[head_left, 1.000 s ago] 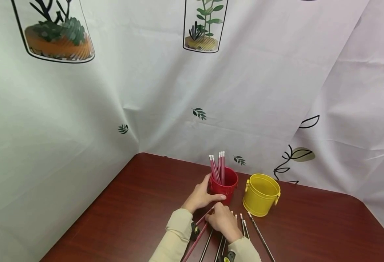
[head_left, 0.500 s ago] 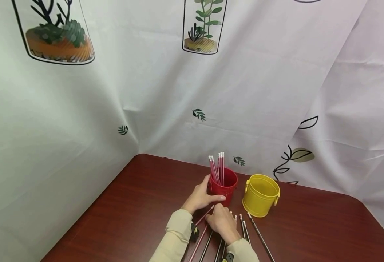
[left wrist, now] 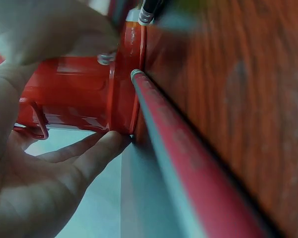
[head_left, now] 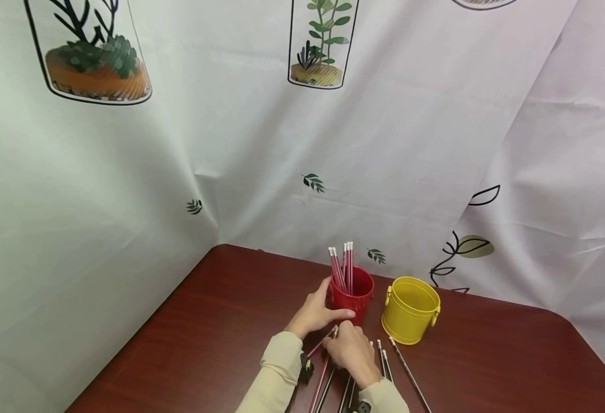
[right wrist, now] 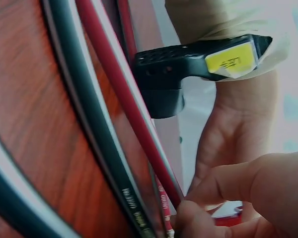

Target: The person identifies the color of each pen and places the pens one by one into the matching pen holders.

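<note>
My left hand (head_left: 315, 310) holds the side of a red bucket (head_left: 358, 308), thumb across its front and fingers round its left. Several pink-red pencils (head_left: 349, 269) stand in the bucket, white eraser ends up. Just in front of it, my right hand (head_left: 351, 351) pinches a red pencil (right wrist: 131, 99) near one end, between thumb and fingertips in the right wrist view. Another red pencil (left wrist: 179, 144) lies on the table, its eraser end near the bucket's base. Dark pencils (right wrist: 97, 119) lie beside the pinched one.
A yellow bucket (head_left: 406, 318) with side handles stands right of the red one. More dark pencils (head_left: 410, 373) lie on the brown table (head_left: 188, 338) in front of it. A printed white cloth (head_left: 250, 143) hangs behind the table.
The near end of the pinched red pencil has swung to the right, toward the dark pencils. The left hand stays on the red bucket. The head view has tilted up slightly.
</note>
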A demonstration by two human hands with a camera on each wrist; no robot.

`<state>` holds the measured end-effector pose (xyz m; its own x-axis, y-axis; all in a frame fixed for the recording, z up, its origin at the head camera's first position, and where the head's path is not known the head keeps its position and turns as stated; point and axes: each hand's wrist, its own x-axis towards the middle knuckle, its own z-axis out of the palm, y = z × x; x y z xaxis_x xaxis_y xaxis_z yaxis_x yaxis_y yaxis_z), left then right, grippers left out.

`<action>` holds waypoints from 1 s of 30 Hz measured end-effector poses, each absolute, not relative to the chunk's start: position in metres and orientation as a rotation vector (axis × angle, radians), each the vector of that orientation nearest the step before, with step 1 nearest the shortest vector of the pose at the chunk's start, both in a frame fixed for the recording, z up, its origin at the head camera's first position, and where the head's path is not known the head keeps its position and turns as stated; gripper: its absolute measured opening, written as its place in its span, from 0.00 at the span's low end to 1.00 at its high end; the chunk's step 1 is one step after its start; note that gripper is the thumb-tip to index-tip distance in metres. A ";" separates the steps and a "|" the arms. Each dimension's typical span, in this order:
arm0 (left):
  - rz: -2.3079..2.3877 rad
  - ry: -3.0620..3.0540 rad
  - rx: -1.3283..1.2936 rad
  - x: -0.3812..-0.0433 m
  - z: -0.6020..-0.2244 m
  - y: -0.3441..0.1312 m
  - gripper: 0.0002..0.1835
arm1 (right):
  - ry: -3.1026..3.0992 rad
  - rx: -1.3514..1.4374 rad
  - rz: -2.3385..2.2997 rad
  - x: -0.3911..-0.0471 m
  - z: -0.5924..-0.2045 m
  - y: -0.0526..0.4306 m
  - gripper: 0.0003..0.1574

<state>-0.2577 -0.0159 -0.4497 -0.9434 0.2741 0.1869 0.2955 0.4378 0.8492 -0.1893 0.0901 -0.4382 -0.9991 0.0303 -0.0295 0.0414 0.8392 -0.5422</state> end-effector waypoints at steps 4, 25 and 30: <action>-1.563 -2.648 -0.523 -0.258 -0.450 -0.016 0.48 | 2.989 0.019 -0.893 -0.185 -0.433 0.090 0.19; -1.557 -2.645 -0.548 -0.257 -0.449 -0.018 0.47 | 2.747 -0.196 -1.204 -0.174 -0.404 0.099 0.15; -1.566 -2.642 -0.559 -0.256 -0.449 -0.018 0.46 | 2.740 -0.216 -1.258 -0.174 -0.399 0.101 0.12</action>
